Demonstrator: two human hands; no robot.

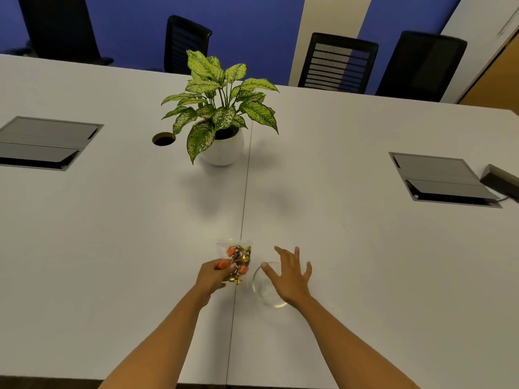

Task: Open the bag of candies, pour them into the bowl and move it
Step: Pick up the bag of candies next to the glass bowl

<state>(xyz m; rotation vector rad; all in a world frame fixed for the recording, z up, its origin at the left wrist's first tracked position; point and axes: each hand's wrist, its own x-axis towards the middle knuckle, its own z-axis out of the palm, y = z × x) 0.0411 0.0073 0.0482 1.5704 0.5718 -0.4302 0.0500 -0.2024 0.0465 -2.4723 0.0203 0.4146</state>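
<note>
A clear plastic bag of candies (237,258), with orange and gold wrappers inside, is held just above the white table (112,234) near its front middle. My left hand (212,276) is shut on the bag's lower left side. Right beside it stands a clear glass bowl (262,290), with nothing in it. My right hand (289,272) hovers over the bowl's right half with fingers spread, holding nothing and hiding part of the rim.
A potted plant (222,113) in a white pot stands at the table's middle. Grey cable hatches sit at the left (45,143) and right (443,179). A round cable hole (163,139) lies beside the plant. Black chairs (338,63) line the far side.
</note>
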